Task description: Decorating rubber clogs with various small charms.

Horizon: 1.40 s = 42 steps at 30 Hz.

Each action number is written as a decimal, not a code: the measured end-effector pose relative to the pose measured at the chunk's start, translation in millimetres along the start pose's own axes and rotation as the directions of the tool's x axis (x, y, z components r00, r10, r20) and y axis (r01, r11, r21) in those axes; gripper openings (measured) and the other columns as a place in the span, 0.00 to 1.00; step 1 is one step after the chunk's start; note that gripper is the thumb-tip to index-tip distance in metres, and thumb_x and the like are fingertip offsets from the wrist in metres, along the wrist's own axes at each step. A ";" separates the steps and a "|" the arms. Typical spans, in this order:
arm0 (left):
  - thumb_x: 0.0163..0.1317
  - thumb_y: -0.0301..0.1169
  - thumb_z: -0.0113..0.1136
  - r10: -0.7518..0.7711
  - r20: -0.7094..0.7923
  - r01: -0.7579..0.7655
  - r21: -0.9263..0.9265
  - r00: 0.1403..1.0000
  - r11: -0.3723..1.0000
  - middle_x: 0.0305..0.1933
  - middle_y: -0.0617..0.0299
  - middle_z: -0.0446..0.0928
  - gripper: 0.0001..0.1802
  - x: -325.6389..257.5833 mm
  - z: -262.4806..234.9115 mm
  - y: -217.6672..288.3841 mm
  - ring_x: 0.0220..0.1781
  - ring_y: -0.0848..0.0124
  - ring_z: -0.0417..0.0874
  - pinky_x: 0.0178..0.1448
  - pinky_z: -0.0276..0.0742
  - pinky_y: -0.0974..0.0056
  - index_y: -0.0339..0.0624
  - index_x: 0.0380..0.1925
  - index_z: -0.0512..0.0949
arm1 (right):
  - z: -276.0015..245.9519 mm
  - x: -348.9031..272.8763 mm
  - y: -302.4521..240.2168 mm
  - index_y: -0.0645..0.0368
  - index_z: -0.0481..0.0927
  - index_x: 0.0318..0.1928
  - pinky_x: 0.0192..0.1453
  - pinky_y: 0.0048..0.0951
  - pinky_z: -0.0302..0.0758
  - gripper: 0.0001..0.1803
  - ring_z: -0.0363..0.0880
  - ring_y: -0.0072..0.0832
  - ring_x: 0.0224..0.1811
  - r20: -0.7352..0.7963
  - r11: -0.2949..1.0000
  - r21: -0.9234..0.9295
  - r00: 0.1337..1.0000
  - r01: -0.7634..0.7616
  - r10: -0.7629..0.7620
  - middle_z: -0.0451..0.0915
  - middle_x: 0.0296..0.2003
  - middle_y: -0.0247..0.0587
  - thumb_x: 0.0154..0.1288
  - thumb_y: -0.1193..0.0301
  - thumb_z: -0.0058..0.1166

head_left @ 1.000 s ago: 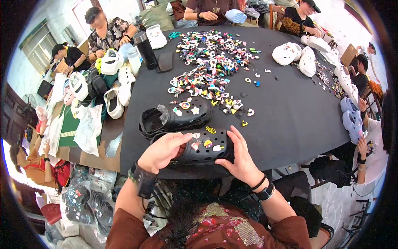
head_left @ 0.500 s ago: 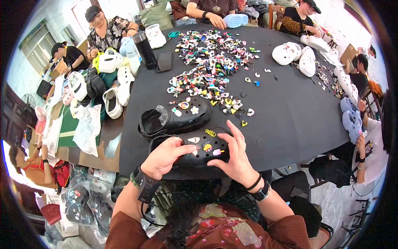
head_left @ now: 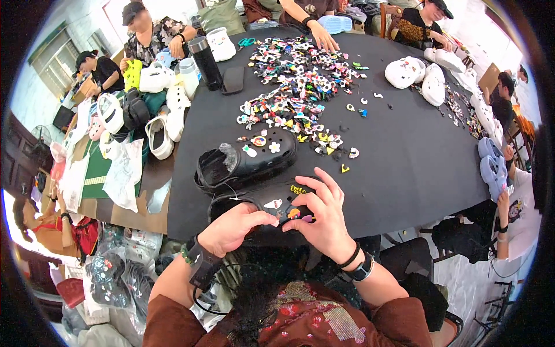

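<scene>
A black clog [head_left: 231,200] with several shoe charms lies tilted at the near table edge, between my two hands. My left hand [head_left: 234,227] grips its near side, the fingers tucked into the foot opening and the thumb pressed by the charms. Around the toe closes my right hand [head_left: 321,211], its thumb and fingertips at an orange-and-yellow charm [head_left: 293,213]. A white charm [head_left: 273,204] and a yellow squiggly charm [head_left: 298,190] show on the upper, while a pink charm is mostly covered by my fingers. Just beyond stands the matching black clog [head_left: 254,159], also fitted with charms.
A large heap of loose charms [head_left: 295,87] spreads over the black table [head_left: 404,168]. At its left stand a dark bottle [head_left: 206,66] and a phone [head_left: 233,80]. White clogs [head_left: 403,73] sit at the far right. A co-worker's hand [head_left: 324,37] reaches over the heap.
My right thumb and fingers have moved inward over the charms, covering the pink one. The clog has tilted slightly. Across the table, a co-worker's hand has left a blue clog for the heap.
</scene>
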<state>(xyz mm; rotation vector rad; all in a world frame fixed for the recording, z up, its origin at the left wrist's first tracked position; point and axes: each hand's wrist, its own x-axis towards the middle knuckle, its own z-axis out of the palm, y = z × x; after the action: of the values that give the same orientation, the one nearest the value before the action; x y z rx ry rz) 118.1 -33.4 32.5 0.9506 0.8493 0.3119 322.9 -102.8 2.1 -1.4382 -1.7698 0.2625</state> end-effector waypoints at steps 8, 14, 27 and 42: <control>0.63 0.28 0.60 0.091 -0.010 -0.091 0.030 0.996 0.995 0.48 0.63 0.82 0.15 4.6 -3.6 -12.0 0.51 0.75 0.79 0.60 0.71 0.68 0.33 0.48 0.81 | 8.8 3.6 8.3 0.55 0.81 0.36 0.66 0.48 0.63 0.16 0.72 0.41 0.66 -0.180 0.961 -0.101 0.945 0.257 -0.272 0.79 0.56 0.39 0.47 0.67 0.72; 0.65 0.29 0.59 0.128 -0.026 -0.127 0.043 0.991 0.991 0.47 0.64 0.83 0.14 3.6 0.1 -9.6 0.51 0.75 0.79 0.60 0.70 0.68 0.34 0.47 0.81 | 16.5 6.7 8.2 0.57 0.80 0.34 0.65 0.47 0.65 0.10 0.80 0.39 0.59 -0.236 0.962 -0.077 0.933 0.262 -0.273 0.83 0.52 0.42 0.53 0.71 0.68; 0.65 0.30 0.59 0.125 -0.036 -0.120 0.100 0.992 0.988 0.48 0.65 0.82 0.14 9.9 0.1 -3.5 0.51 0.77 0.78 0.61 0.69 0.69 0.32 0.46 0.82 | 18.6 24.4 9.5 0.55 0.82 0.37 0.63 0.44 0.67 0.07 0.84 0.32 0.53 -0.222 0.993 0.086 0.973 0.080 -0.059 0.87 0.41 0.34 0.57 0.75 0.64; 0.63 0.30 0.64 0.032 -0.117 -0.039 -0.062 0.993 0.997 0.46 0.63 0.82 0.15 -0.3 9.2 6.3 0.47 0.75 0.80 0.55 0.73 0.69 0.34 0.47 0.80 | -1.6 9.0 33.1 0.61 0.79 0.49 0.66 0.39 0.70 0.17 0.78 0.43 0.62 -0.141 0.860 0.510 0.988 0.018 0.064 0.81 0.55 0.49 0.59 0.77 0.64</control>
<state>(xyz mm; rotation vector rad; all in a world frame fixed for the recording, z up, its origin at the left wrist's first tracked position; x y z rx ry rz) 125.6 -35.3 40.5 0.8949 0.9236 0.4263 347.8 -84.6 -13.1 -1.0601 -1.4148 0.5736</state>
